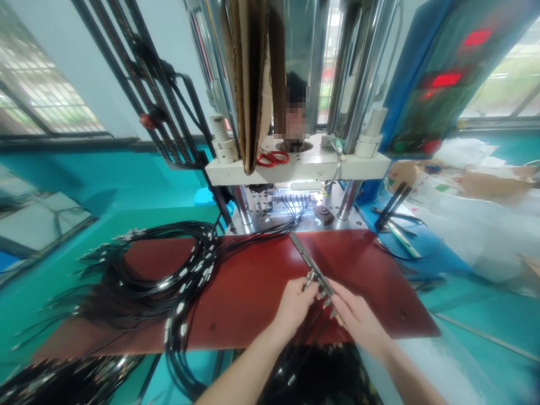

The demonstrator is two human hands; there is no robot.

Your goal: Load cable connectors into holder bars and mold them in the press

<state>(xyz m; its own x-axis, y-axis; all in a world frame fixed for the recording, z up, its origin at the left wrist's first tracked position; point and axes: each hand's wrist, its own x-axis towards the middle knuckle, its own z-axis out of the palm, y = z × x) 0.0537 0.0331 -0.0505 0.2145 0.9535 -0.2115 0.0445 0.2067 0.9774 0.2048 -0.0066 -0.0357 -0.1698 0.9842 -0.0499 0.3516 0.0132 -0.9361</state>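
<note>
Over the brown-red board [253,292], my right hand [356,315] is closed around the near part of a long, narrow metal bar [310,261]. The bar lies slanted, its far end toward the press. Several small metal cable connectors [327,302] sit along its left side, with thin black cables hanging below. My left hand [297,302] pinches one metal cable connector [311,277] against the bar's left edge; part of it is hidden by the fingers. To the left lies a big coil of black cables [181,270] with silvery and white pieces on them.
Beyond the board stands a press [299,169] with chrome columns; several black cables run into its lit lower plate. Red-handled scissors [273,158] lie on its upper plate. Pliers [399,216] rest at right, near plastic bags [476,208]. More black cables [71,382] hang below the board.
</note>
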